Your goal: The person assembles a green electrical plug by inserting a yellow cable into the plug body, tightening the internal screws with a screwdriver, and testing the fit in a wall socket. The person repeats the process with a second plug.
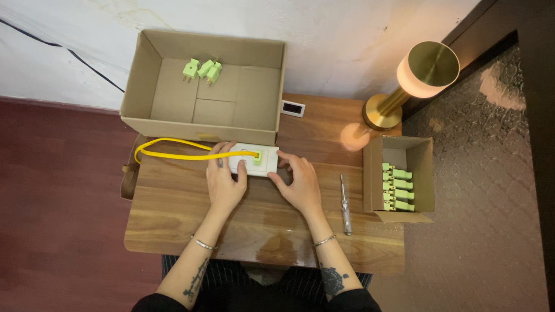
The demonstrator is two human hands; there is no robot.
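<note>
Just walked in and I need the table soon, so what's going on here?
A person seated at a wooden table has both hands on a white power strip with a yellow cord. The left hand and right hand rest on its ends, and a green plug sits in it. A large box holds three green plugs; a small box holds more. A screwdriver lies untouched.

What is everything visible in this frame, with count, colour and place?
power strip: 1, white, table centre, green plug in it
cable: 1, yellow, runs left from strip
large box: 1, brown, table rear left
loose plugs: 3, green, inside large box
small box: 1, brown, table right
plugs: about 5, green, in small box
screwdriver: 1, right of hands
lamp: 1, brass, lit, rear right
table: 1, wooden
left hand: on strip
right hand: on strip
</note>
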